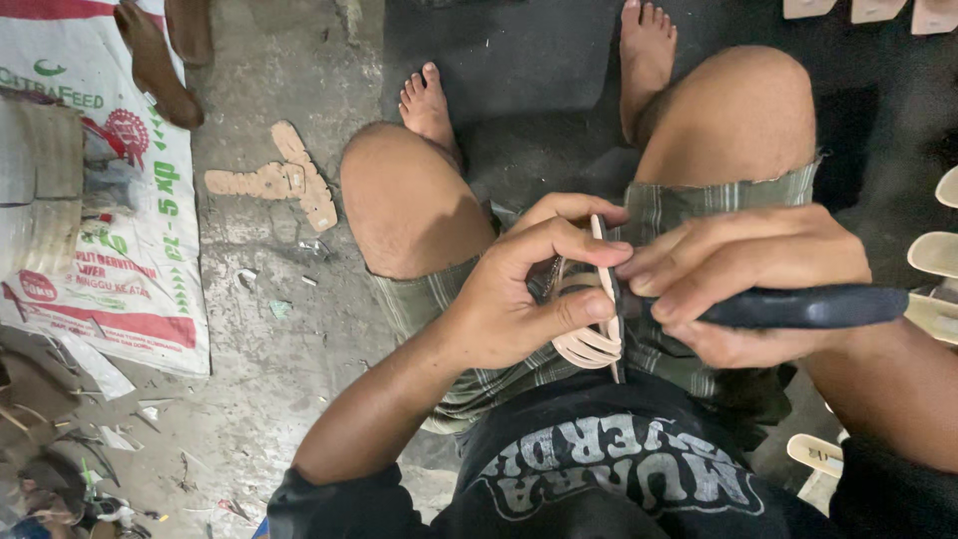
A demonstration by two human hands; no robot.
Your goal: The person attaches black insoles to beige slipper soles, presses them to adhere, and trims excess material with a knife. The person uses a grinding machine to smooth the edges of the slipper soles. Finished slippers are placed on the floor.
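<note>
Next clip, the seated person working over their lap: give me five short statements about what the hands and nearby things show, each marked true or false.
1. The left hand grips a pale strappy sandal piece. True.
2. The right hand is empty. False: it holds a tool with a dark handle.
3. The person wears shoes. False: both feet are bare, left foot and right foot.
4. Flat pale cut-outs lie on the concrete floor. True.
5. A printed sack lies on the floor to the person's left. True.
</note>
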